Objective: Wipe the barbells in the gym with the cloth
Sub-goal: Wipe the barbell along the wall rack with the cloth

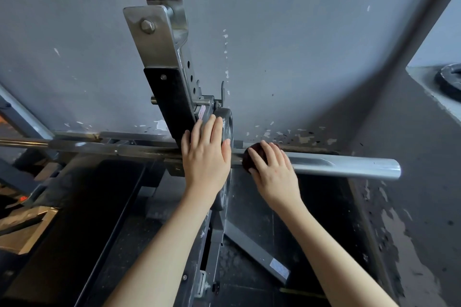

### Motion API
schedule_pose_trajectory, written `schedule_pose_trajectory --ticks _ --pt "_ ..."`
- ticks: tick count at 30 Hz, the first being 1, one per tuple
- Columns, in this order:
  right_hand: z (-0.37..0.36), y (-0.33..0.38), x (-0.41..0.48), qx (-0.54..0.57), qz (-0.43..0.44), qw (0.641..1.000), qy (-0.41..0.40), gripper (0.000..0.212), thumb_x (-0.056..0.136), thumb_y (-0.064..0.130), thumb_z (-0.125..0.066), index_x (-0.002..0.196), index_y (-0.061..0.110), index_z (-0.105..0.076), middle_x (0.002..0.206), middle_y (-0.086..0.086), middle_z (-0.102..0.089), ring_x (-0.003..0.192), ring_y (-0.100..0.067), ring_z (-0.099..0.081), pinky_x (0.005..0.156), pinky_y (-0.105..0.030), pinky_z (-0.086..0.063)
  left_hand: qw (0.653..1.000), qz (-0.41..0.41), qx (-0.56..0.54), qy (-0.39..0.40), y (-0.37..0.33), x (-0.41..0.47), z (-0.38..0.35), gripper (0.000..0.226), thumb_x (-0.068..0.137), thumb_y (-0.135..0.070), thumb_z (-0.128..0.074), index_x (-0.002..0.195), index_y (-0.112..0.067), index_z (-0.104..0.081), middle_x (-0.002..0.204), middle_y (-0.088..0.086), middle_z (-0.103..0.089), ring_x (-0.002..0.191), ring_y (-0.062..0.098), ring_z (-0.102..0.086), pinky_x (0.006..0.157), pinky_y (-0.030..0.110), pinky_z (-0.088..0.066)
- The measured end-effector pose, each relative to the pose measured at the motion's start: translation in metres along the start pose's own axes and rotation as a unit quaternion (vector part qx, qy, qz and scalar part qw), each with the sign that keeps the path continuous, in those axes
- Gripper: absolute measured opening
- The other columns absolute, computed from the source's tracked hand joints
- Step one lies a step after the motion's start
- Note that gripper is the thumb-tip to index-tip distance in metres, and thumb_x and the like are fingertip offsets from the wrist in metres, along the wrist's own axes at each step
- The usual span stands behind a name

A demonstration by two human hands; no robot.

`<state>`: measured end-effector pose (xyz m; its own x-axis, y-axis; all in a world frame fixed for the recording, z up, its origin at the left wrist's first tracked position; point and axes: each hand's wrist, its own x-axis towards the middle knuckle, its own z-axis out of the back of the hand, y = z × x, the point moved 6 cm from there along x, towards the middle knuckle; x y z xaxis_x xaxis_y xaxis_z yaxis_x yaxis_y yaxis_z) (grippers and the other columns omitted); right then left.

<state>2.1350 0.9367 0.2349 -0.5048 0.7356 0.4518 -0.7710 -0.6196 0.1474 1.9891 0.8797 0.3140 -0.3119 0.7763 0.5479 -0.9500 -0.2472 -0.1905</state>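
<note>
A steel barbell lies across the rack, its bare sleeve pointing right. A dark weight plate sits on the sleeve beside the upright. My left hand rests flat on the rim of that plate, fingers straight. My right hand presses a dark maroon cloth onto the sleeve just right of the plate, fingers wrapped over the bunched cloth. Most of the cloth is hidden under the hand.
The rack's metal upright with black pads rises against the grey wall. A black bench pad lies lower left. Another plate sits on a ledge at right. The rack's base bar crosses the dark floor below.
</note>
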Motion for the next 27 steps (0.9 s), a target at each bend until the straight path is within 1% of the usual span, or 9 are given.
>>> schedule_pose_trajectory --ticks 5,8,11,14,17,21,23,25,27 --pt "0.028 -0.079 -0.028 -0.023 -0.128 0.990 -0.059 0.045 0.090 0.029 -0.040 0.123 0.009 -0.062 0.132 -0.021 -0.053 0.123 -0.043 -0.046 0.106 -0.050 -0.036 0.999 -0.007 0.038 0.005 -0.003 -0.001 0.000 0.054 0.094 -0.037 -0.033 0.136 -0.011 -0.054 0.138 0.007 -0.055 0.126 0.031 -0.051 0.103 0.052 -0.041" --pt "0.020 -0.063 -0.023 0.007 -0.238 0.967 -0.091 0.046 0.093 0.034 -0.038 0.120 0.007 -0.064 0.133 -0.024 -0.052 0.127 -0.045 -0.042 0.110 -0.053 -0.029 0.999 -0.007 0.049 0.017 -0.003 -0.002 0.000 0.055 0.095 -0.038 -0.031 0.138 -0.012 -0.052 0.140 0.006 -0.054 0.127 0.030 -0.050 0.105 0.052 -0.039" --pt "0.011 -0.035 -0.010 0.018 -0.135 0.989 -0.053 0.046 0.095 0.036 -0.037 0.124 0.011 -0.062 0.135 -0.022 -0.052 0.128 -0.043 -0.042 0.110 -0.053 -0.032 0.998 -0.012 0.056 0.022 -0.005 -0.001 0.002 0.055 0.095 -0.038 -0.029 0.138 -0.011 -0.052 0.141 0.006 -0.053 0.130 0.030 -0.048 0.107 0.053 -0.036" --pt "0.018 -0.065 -0.025 -0.024 -0.021 0.998 -0.055 0.044 0.095 0.033 -0.042 0.129 0.011 -0.060 0.136 -0.020 -0.052 0.127 -0.042 -0.046 0.107 -0.052 -0.039 0.996 -0.021 0.086 0.021 -0.009 -0.002 0.005 0.057 0.095 -0.038 -0.027 0.140 -0.009 -0.050 0.142 0.007 -0.052 0.135 0.029 -0.042 0.112 0.051 -0.025" --pt "0.034 -0.117 -0.046 -0.048 -0.085 0.992 -0.077 0.045 0.096 0.030 -0.041 0.128 0.007 -0.061 0.136 -0.023 -0.051 0.126 -0.045 -0.045 0.107 -0.055 -0.037 0.987 -0.096 0.124 0.028 -0.024 -0.008 0.001 0.056 0.095 -0.035 -0.030 0.137 -0.006 -0.053 0.142 0.010 -0.052 0.135 0.031 -0.043 0.115 0.047 -0.018" --pt "0.031 -0.101 -0.037 0.014 -0.247 0.960 -0.131 0.044 0.091 0.028 -0.040 0.121 0.006 -0.064 0.135 -0.023 -0.051 0.128 -0.045 -0.040 0.111 -0.052 -0.029 0.973 -0.178 0.135 0.062 -0.052 -0.026 -0.015 0.053 0.092 -0.031 -0.035 0.133 -0.006 -0.057 0.137 0.010 -0.056 0.132 0.028 -0.046 0.116 0.046 -0.021" --pt "0.028 -0.085 -0.030 0.032 -0.195 0.973 -0.117 0.043 0.091 0.028 -0.041 0.122 0.008 -0.062 0.136 -0.022 -0.051 0.130 -0.044 -0.040 0.112 -0.051 -0.026 0.970 -0.201 0.117 0.073 -0.066 -0.032 -0.024 0.048 0.090 -0.029 -0.048 0.130 -0.005 -0.059 0.133 0.009 -0.059 0.128 0.027 -0.050 0.115 0.044 -0.023" --pt "0.029 -0.093 -0.039 0.001 -0.070 0.994 -0.081 0.043 0.094 0.029 -0.042 0.128 0.009 -0.061 0.138 -0.020 -0.052 0.130 -0.042 -0.042 0.112 -0.050 -0.031 0.964 -0.219 0.105 0.106 -0.079 -0.031 -0.038 0.051 0.082 -0.028 -0.069 0.128 -0.006 -0.061 0.130 0.008 -0.061 0.125 0.026 -0.054 0.115 0.044 -0.025" --pt "0.039 -0.129 -0.048 -0.029 -0.041 0.996 -0.079 0.043 0.095 0.030 -0.041 0.127 0.008 -0.062 0.135 -0.019 -0.054 0.127 -0.041 -0.046 0.109 -0.051 -0.035 0.961 -0.207 0.090 0.161 -0.090 -0.024 -0.052 0.061 0.080 -0.031 -0.075 0.134 -0.009 -0.056 0.136 0.005 -0.058 0.129 0.023 -0.050 0.118 0.043 -0.019"
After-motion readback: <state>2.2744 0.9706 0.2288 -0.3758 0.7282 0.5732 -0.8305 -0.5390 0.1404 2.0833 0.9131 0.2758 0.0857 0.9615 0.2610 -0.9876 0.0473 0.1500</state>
